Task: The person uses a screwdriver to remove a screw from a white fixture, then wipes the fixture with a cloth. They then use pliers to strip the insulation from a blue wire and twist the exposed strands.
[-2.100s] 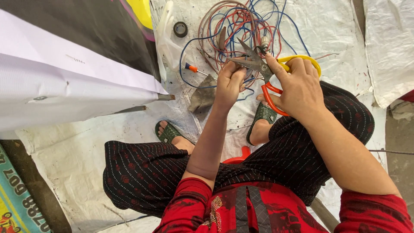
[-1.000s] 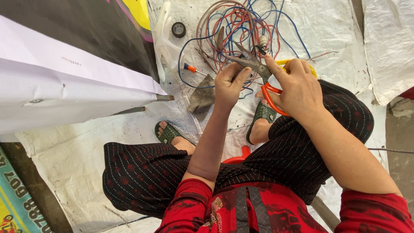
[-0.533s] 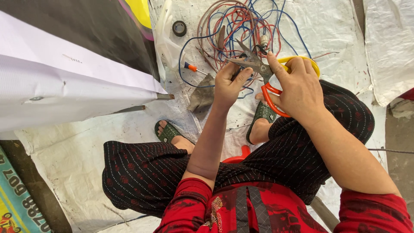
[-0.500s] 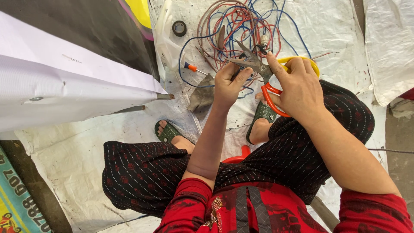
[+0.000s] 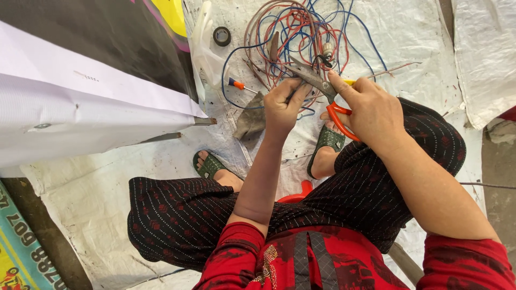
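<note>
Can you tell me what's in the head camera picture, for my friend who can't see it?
A seated person's right hand grips orange-handled pliers while the left hand pinches a wire at the tool's tip. A tangle of red, blue and brown wires lies on the white sheet beyond, near a black tape roll.

Scissor handles [image 5: 339,115] largely behind the right hand [image 5: 371,113], wire ends indistinct

A black tape roll [image 5: 221,36] lies on the white floor sheet [image 5: 107,215], near an orange-handled screwdriver [image 5: 239,85] and a grey stone [image 5: 250,117].
</note>
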